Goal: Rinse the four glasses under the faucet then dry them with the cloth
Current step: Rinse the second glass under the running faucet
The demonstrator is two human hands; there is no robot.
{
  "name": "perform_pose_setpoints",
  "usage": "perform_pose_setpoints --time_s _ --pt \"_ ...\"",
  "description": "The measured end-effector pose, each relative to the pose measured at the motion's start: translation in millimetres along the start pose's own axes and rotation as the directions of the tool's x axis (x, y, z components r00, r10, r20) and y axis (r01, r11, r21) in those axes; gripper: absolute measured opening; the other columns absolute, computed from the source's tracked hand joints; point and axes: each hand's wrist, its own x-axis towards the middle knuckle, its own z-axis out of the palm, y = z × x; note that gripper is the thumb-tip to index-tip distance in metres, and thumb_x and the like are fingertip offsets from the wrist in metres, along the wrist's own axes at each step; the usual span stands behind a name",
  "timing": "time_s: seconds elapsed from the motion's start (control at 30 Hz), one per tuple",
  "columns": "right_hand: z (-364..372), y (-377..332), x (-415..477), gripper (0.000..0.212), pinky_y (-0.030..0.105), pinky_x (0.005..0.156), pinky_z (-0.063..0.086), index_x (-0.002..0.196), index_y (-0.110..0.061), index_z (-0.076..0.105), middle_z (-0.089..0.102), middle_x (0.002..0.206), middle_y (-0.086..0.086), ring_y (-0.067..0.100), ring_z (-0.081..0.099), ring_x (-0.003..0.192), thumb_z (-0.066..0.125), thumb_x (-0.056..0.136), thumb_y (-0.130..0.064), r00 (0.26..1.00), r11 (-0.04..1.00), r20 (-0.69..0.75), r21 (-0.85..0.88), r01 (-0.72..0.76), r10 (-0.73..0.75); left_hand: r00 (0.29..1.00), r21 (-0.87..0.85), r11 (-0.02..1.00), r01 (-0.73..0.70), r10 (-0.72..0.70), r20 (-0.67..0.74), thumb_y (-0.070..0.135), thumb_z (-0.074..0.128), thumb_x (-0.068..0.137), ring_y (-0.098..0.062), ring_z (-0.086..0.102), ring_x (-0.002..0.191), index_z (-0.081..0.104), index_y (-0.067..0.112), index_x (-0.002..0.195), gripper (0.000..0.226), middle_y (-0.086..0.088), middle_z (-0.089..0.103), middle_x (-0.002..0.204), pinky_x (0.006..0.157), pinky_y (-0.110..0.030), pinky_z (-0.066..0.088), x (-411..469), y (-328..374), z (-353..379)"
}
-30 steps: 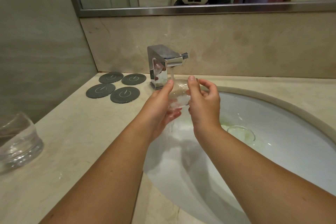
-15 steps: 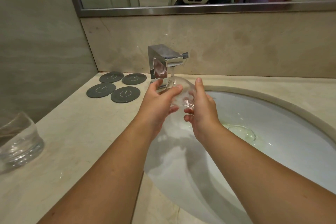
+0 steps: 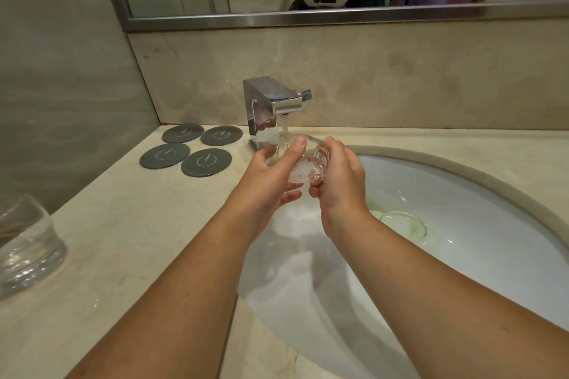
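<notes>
Head view shows two bare arms reaching up from the bottom of the frame. At the left edge, a thick clear drinking glass (image 3: 27,243) stands on the pale stone counter (image 3: 123,240). Right of it is the big white oval sink (image 3: 462,255), with a round drain (image 3: 403,221) in it. In the middle of the frame, the left hand (image 3: 271,175) and the right hand (image 3: 338,181) both hold a small clear glass cup (image 3: 303,163) over the sink. Their fingers are curled round it, one hand on each side. A thin stream of water (image 3: 284,125) falls onto it from the shiny square metal faucet (image 3: 271,101) just behind. Four dark round coasters (image 3: 206,162) lie left of the faucet. A wide metal-framed mirror (image 3: 338,20) hangs at the top.
</notes>
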Motion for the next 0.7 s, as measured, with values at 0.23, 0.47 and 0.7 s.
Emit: perform_pose_setpoints --time_s 0.23,0.47,0.7 --pt "-0.2 5.9 5.4 0.061 0.029 0.050 0.042 0.119 -0.021 0.071 0.080 0.108 0.006 0.020 0.064 0.067 0.056 0.087 -0.071 0.995 0.995 0.062 -0.071 -0.074 0.079 0.997 -0.061 0.996 -0.067 0.065 -0.031 0.016 0.080 0.093 -0.020 0.077 0.104 0.042 0.021 0.155 0.073 -0.006 0.071 0.127 0.078 -0.030 0.062 1.0 1.1 -0.3" --pt "-1.0 2.5 5.1 0.044 0.027 0.045 0.035 0.111 -0.010 0.070 0.070 0.085 0.004 0.013 0.046 0.045 0.062 0.101 -0.052 0.995 0.993 0.027 0.056 -0.101 0.099 0.996 -0.057 0.994 -0.090 0.091 0.022 0.006 0.083 0.085 -0.006 0.075 0.096 0.041 0.028 0.155 0.085 -0.003 0.064 0.135 0.101 -0.043 0.059 -4.4 4.3 0.3" --pt "-0.9 -3.2 -0.9 0.036 0.027 0.047 0.037 0.118 -0.012 0.068 0.067 0.079 -0.002 0.015 0.048 0.054 0.065 0.100 -0.043 1.000 0.999 -0.006 0.022 -0.027 0.027 0.997 0.119 0.990 -0.071 0.071 0.009 0.058 0.086 0.080 -0.011 0.064 0.121 0.036 0.028 0.160 0.098 0.006 0.066 0.132 0.089 -0.034 0.058 -2.3 -0.1 -1.5"
